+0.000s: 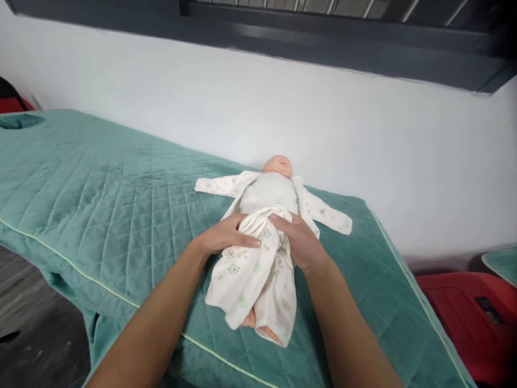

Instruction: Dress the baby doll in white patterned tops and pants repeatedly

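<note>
A baby doll (pixel 270 189) lies on its back on a green quilted bed (pixel 100 183), head toward the white wall. A cream printed baby garment (pixel 250 280) is spread under it, sleeves out to both sides, and its lower part covers the legs. The doll's feet poke out at the bottom. My left hand (pixel 226 234) is closed on the bunched waist of the garment on the doll's left side in view. My right hand (pixel 299 241) grips the same bunched fabric from the other side.
The bed's near edge has pale piping and drops to a dark floor (pixel 36 318) at lower left. A face hole (pixel 19 120) sits at the bed's far left end. A red object (pixel 472 318) stands at the right, below the wall. A dark window frame (pixel 323 37) runs above.
</note>
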The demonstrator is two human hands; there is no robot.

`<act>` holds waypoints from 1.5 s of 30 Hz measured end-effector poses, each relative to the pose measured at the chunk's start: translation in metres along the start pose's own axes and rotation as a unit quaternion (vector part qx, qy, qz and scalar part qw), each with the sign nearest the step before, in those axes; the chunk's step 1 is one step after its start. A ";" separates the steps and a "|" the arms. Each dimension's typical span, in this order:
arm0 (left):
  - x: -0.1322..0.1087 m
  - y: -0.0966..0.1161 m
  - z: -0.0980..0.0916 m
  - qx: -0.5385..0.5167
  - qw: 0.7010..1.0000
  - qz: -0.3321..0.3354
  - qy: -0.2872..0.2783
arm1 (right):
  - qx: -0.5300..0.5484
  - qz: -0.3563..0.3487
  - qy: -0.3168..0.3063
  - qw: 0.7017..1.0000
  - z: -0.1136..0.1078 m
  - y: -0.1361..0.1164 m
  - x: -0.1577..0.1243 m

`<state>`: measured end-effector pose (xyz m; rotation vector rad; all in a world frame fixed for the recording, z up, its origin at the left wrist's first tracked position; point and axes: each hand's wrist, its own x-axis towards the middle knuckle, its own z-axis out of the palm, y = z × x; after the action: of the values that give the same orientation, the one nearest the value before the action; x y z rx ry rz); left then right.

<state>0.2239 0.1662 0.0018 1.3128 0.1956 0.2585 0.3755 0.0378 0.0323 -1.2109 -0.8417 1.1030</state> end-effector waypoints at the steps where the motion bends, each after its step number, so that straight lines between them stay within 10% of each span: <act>1: 0.000 -0.001 0.000 -0.006 1.000 -0.008 0.001 | -0.004 -0.004 -0.006 1.000 0.001 0.000 0.000; 10: -0.005 0.000 0.020 -0.151 0.984 0.038 0.082 | -0.200 0.026 -0.106 0.974 -0.001 -0.014 -0.009; 28: -0.115 -0.007 0.154 -0.321 0.901 -0.034 0.291 | -0.402 -0.023 -0.203 0.893 -0.005 -0.016 -0.004; 39: -0.153 -0.058 0.140 -0.221 0.873 -0.059 0.432 | -0.459 -0.036 -0.270 0.846 -0.001 -0.013 -0.008; 45: -0.149 -0.048 0.116 -0.085 0.892 -0.077 0.437 | -0.489 -0.025 -0.250 0.836 0.001 -0.010 -0.008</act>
<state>0.1181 0.0036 -0.0168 0.9208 1.0141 0.7087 0.3741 0.0304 0.0430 -1.7172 -1.9917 0.9540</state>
